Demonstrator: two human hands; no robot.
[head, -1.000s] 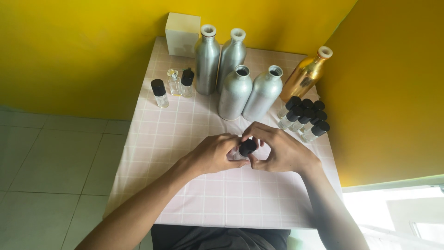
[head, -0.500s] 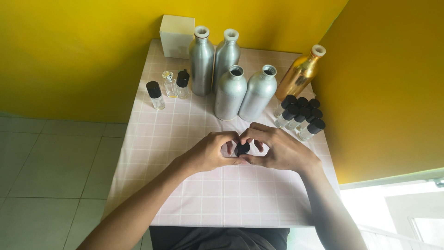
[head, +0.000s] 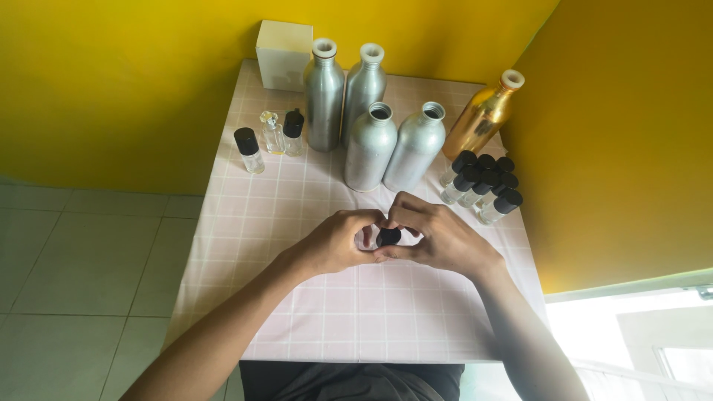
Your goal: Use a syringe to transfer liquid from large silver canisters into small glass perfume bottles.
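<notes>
We hold a small vial (head: 386,238) between both hands over the middle of the surface (head: 356,319); only its round, matte black cap shows clearly, with a hint of clear glass body behind our fingers. Our left hand (head: 338,241) curls around it from one side, our right hand (head: 438,238) closes over it from the other, and the fingertips of the two hands meet around the cap, clamped on the vial.

The surface is covered with a pale pink cloth printed in a fine white grid, smooth and flat. Beyond our hands stand four brushed silver metal bottles (head: 369,145), cylindrical with narrow necks, two in front and open-mouthed, two behind. To their right a glossy gold metal bottle (head: 483,119) leans in the corner. Just below it sits a tight cluster of clear vials with black caps (head: 483,182), near our right hand but apart from it. At the far left stand three little glass bottles (head: 271,137), two black-capped and one with a clear stopper, and behind them a cream cardboard box (head: 283,53) against the yellow wall (head: 111,74).
</notes>
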